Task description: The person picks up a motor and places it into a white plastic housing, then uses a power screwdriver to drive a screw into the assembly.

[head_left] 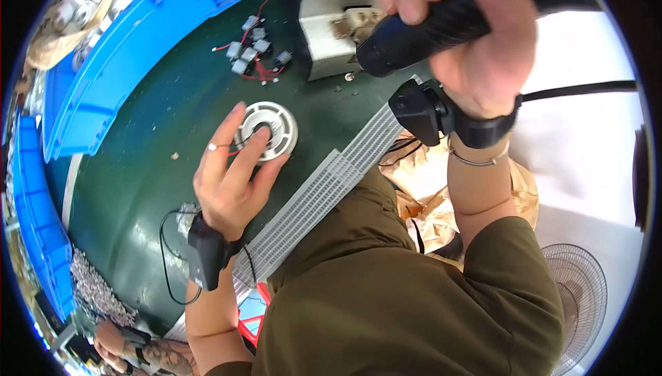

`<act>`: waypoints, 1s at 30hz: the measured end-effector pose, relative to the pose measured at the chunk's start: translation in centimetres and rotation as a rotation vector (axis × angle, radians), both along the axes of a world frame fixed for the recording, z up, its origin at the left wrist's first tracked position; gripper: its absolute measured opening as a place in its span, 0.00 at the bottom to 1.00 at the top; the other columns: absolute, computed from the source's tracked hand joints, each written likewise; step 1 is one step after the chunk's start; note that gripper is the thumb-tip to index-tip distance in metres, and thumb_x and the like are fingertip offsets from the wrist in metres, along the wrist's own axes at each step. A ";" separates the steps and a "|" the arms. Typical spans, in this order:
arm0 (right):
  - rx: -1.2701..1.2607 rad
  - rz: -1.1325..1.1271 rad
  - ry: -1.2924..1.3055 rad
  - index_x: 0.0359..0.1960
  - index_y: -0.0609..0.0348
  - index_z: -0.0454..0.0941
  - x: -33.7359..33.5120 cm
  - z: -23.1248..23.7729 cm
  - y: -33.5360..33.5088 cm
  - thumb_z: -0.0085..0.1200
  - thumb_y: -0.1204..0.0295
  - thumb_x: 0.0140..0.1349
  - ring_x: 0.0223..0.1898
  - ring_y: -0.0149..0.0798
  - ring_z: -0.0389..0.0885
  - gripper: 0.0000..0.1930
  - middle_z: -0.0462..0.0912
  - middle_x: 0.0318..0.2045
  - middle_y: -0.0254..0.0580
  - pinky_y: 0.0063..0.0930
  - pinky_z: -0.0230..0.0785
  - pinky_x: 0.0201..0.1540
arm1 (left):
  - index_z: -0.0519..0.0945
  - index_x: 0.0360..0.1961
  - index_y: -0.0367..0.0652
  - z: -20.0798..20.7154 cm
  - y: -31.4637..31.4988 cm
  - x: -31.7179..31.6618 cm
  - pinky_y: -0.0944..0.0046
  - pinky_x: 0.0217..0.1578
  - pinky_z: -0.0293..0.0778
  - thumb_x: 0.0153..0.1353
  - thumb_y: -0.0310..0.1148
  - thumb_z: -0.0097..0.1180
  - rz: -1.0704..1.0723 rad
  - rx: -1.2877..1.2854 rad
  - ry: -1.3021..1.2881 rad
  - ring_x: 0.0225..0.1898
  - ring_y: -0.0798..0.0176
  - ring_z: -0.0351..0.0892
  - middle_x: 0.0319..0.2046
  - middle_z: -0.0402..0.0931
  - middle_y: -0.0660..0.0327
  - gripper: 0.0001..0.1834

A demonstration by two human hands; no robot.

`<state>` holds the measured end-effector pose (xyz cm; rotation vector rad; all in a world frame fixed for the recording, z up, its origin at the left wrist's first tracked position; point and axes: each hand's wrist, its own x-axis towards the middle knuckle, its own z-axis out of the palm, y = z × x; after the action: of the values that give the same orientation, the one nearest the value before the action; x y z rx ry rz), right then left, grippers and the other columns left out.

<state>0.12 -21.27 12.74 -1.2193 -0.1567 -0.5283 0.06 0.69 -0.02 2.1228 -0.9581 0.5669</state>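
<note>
My left hand [231, 176] holds a white round plastic housing [292, 133] with spokes down on the green table. One fingertip presses at a small dark part in the housing's middle, and the thumb lies by the near rim. A thin red wire [234, 153] runs beneath these fingers. Up at the top right, my right hand [493, 45] is wrapped round a thick black cylindrical tool [393, 48], raised and slanting toward the lower left. Its exact kind is unclear, as the upper end leaves the picture. Each wrist wears a strapped black device.
Several small motors [249, 52] with red wires lie beyond the housing. A metal machine [331, 48] stands at the back. Blue bins [138, 66] line the left. Clear ribbed strips [310, 204] run along the near edge. Another person's hand [110, 340] is lower left; a fan [576, 293] stands right.
</note>
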 end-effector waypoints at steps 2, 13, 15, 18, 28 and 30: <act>-0.599 0.320 -0.303 0.48 0.74 0.65 1.1 0.0 -0.8 0.44 0.77 0.61 0.27 0.37 0.74 0.15 0.73 0.26 0.43 0.27 0.68 0.37 | 0.82 0.36 0.39 0.3 -0.2 0.0 0.62 0.36 0.79 0.39 0.26 0.72 0.013 0.003 -0.010 0.40 0.50 0.81 0.48 0.75 0.47 0.19; 0.031 0.298 0.063 0.53 0.72 0.64 1.0 0.2 5.4 0.57 0.86 0.51 0.19 0.29 0.75 0.26 0.78 0.22 0.38 0.21 0.67 0.22 | 0.83 0.34 0.40 -0.1 -0.3 0.1 0.63 0.33 0.79 0.37 0.28 0.72 -0.003 -0.092 -0.008 0.37 0.54 0.81 0.47 0.76 0.49 0.18; 0.046 0.312 0.013 0.54 0.73 0.63 2.3 -1.0 5.1 0.56 0.85 0.52 0.20 0.30 0.76 0.26 0.79 0.22 0.39 0.21 0.67 0.23 | 0.83 0.34 0.40 0.0 -0.2 0.1 0.63 0.33 0.79 0.37 0.29 0.72 0.001 -0.091 -0.011 0.37 0.54 0.81 0.46 0.76 0.50 0.18; -0.146 0.521 -0.589 0.55 0.73 0.61 4.0 -1.8 4.5 0.55 0.86 0.52 0.20 0.32 0.75 0.27 0.78 0.22 0.41 0.22 0.68 0.24 | 0.83 0.33 0.40 0.1 -0.2 0.1 0.63 0.33 0.79 0.37 0.29 0.72 0.000 -0.088 -0.011 0.37 0.55 0.81 0.46 0.76 0.50 0.18; -0.149 0.424 -0.309 0.55 0.75 0.59 2.2 -1.1 5.0 0.54 0.83 0.54 0.21 0.31 0.75 0.27 0.78 0.22 0.42 0.21 0.68 0.26 | 0.83 0.33 0.40 -0.1 -0.1 0.1 0.62 0.34 0.79 0.37 0.29 0.72 0.018 -0.070 -0.015 0.37 0.55 0.81 0.47 0.76 0.50 0.18; -0.012 0.308 0.097 0.55 0.75 0.59 0.7 -0.4 5.5 0.54 0.83 0.54 0.21 0.31 0.75 0.27 0.78 0.22 0.42 0.21 0.68 0.26 | 0.83 0.33 0.40 -0.1 -0.2 0.1 0.62 0.34 0.79 0.37 0.29 0.72 0.016 -0.073 -0.018 0.38 0.55 0.81 0.47 0.76 0.50 0.18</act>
<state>0.85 -15.78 12.38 -1.2030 -0.2601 -0.1998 0.14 0.54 -0.09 2.0660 -0.9169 0.6203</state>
